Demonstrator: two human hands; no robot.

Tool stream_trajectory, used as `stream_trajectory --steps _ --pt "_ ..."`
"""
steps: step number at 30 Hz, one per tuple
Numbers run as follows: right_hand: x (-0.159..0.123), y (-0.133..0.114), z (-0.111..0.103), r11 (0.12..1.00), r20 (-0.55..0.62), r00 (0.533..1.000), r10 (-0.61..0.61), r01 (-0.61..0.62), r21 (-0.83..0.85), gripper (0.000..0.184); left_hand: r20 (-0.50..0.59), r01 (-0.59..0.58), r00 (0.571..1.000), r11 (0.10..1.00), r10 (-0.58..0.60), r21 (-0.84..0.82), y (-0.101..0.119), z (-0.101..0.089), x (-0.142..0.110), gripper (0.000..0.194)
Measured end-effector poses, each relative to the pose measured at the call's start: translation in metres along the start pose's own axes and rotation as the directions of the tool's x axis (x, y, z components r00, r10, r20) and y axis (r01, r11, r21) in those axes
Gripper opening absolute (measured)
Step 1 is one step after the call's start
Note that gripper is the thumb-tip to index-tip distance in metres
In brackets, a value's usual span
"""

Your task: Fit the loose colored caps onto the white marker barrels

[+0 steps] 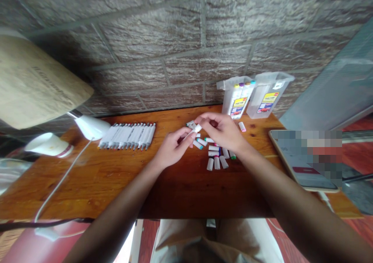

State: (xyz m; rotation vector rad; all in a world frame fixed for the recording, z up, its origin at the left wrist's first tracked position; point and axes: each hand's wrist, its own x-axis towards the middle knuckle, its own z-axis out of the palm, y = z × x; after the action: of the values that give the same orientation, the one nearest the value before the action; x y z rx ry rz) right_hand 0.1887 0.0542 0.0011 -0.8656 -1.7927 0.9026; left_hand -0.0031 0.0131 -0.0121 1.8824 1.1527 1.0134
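A white marker [193, 132] runs between my two hands above the middle of the table. My left hand [174, 149] is closed around its lower part, which the fingers mostly hide. At its upper right end, a white cap is pinched by my right hand [223, 130]; whether that cap is on or off the marker I cannot tell. Beneath and beside my right hand lie several loose white marker caps [217, 162] with coloured ends. To the left, a row of white markers [128, 135] lies side by side, with dark or grey tips showing.
Two see-through plastic boxes [268, 97] stand by the brick wall, the left one holding several markers [241, 95]. A tablet [303, 169] lies at the right. At the left are a lamp [90, 125] with a cord and a paper cup [48, 144]. One cap [242, 127] lies near the boxes.
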Motion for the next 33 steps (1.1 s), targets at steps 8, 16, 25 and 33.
stream_trajectory --steps 8,16,25,33 --pt "-0.001 0.001 0.005 0.998 0.134 0.990 0.050 -0.053 0.023 0.033 -0.004 -0.029 1.000 0.998 0.030 0.062 0.000 0.000 0.000 0.028" --pt "0.001 0.002 0.003 0.980 0.187 0.966 0.177 -0.190 0.055 0.050 -0.073 -0.048 0.995 0.976 0.065 0.215 -0.008 0.002 -0.002 0.030" --pt "-0.001 0.004 0.002 0.993 0.182 0.978 0.097 -0.083 -0.086 0.032 -0.126 -0.022 0.991 0.979 0.049 0.205 -0.012 0.002 -0.002 0.030" --pt "0.003 0.004 -0.002 0.993 0.117 0.990 0.079 -0.090 0.083 0.034 -0.098 -0.007 0.995 0.988 0.022 0.153 -0.006 0.000 0.000 0.032"
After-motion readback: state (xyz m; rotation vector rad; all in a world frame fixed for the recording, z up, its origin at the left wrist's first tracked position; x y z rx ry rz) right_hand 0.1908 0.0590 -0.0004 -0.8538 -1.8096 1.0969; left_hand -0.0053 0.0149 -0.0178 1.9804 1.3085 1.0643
